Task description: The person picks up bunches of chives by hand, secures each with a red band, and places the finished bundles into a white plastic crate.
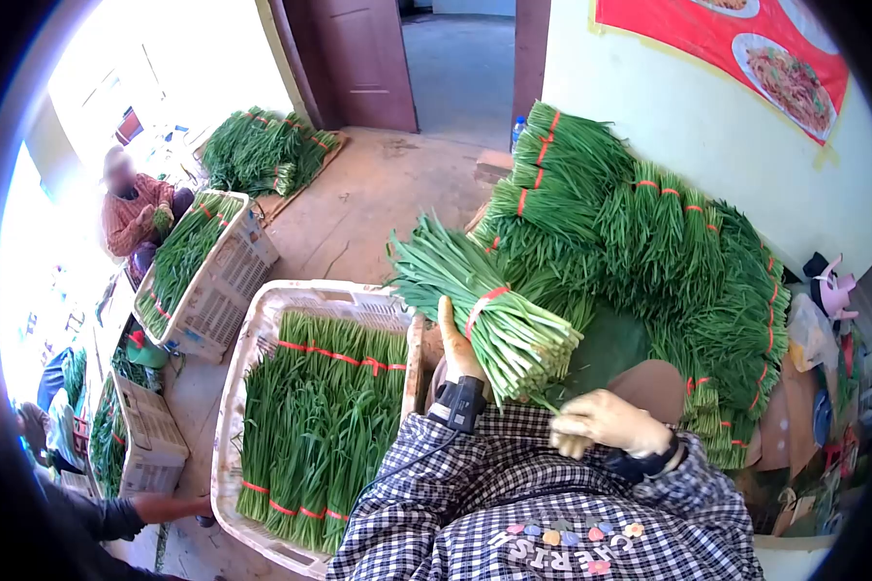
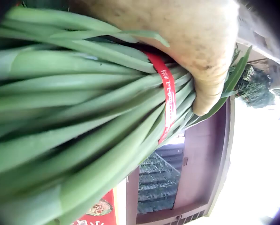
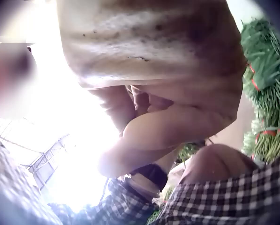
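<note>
My left hand (image 1: pixel 459 351) grips a bundle of garlic chives (image 1: pixel 484 305) from the side, leaves pointing up and left, pale cut ends toward my lap. A red printed band (image 2: pixel 168 91) circles the bundle, and in the left wrist view the thumb lies along it just past the band. My right hand (image 1: pixel 606 423) is below the cut ends, its fingers curled and bent toward the thumb. A thin green stalk (image 1: pixel 545 401) runs from the bundle to its fingertips, which pinch it. Both hands look covered by pale, soiled gloves.
A white plastic crate (image 1: pixel 245 378) of banded chives stands at my left. Piled bundles (image 1: pixel 664 232) lie along the right wall. Further left are another filled crate (image 1: pixel 228 281), a seated person (image 1: pixel 136 213) and another person's arm (image 1: pixel 170 507). A doorway (image 1: pixel 460 77) opens behind.
</note>
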Tool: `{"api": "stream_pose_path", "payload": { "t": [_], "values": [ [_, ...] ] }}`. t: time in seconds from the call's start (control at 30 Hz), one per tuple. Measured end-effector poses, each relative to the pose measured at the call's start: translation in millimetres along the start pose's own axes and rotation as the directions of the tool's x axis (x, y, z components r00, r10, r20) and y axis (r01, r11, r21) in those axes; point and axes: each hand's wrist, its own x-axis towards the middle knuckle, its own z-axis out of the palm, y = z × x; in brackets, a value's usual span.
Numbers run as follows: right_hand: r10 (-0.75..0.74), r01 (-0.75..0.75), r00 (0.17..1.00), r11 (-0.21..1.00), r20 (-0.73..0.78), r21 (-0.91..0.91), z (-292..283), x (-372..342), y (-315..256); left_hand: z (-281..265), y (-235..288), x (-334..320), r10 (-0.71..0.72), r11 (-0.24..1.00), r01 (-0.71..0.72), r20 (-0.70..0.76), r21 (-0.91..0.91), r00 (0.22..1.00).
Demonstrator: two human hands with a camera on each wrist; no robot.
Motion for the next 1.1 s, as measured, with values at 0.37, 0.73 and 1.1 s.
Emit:
{"api": "stream_pose_path", "payload": {
  "t": [0.37, 0.73, 1.1],
  "values": [
    [0.240, -0.191, 0.657, 0.970, -0.715, 0.150, -72, -221, 133, -12, 31, 28, 0.048, 0.997, -0.042, 0.081, -0.069, 0.996],
    [-0.158, -0.050, 0.664, 0.966, -0.731, -0.254, -38, -81, 74, 13, 16, 24, 0.062, 0.997, -0.056, 0.118, -0.050, 0.991],
    [-0.637, 0.637, 0.771, 0.770, 0.002, 0.016, -9, 69, 42, 42, 3, 4, -0.020, 1.000, 0.022, 0.217, -0.003, 0.976]
  ]
}}
